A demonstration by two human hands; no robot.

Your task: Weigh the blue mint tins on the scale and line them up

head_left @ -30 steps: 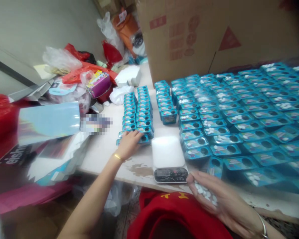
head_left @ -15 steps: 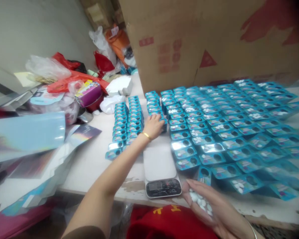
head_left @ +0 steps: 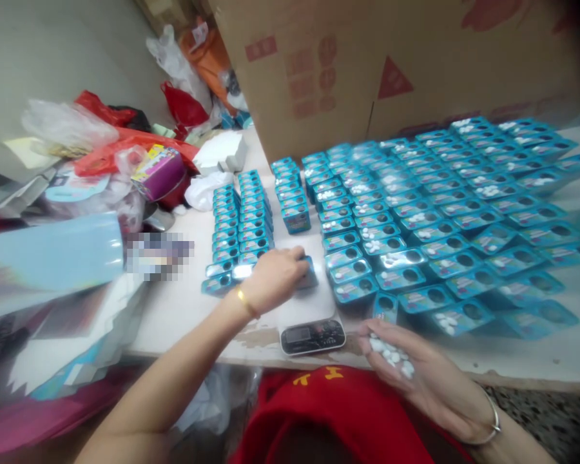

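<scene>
Left hand [head_left: 280, 277]: grip narrowed, a blue box [head_left: 308, 276] held by the fingers over the plate of the scale [head_left: 313, 338]; contact with the plate can't be told, box partly hidden by the hand. Right hand [head_left: 415, 367]: grip cupped, palm up, a heap of white tablets [head_left: 391, 356] held in it, just right of the scale, near the desk [head_left: 159, 325] edge. The scale is set at the front of the desk, its dark panel turned to the person. Two box columns [head_left: 241, 225] are lined up left of the scale, a short column [head_left: 290, 200] is placed behind it. The right side is filled by a box array [head_left: 444, 219], white tablets seen on many tops. A large carton [head_left: 357, 71] is stood behind.
</scene>
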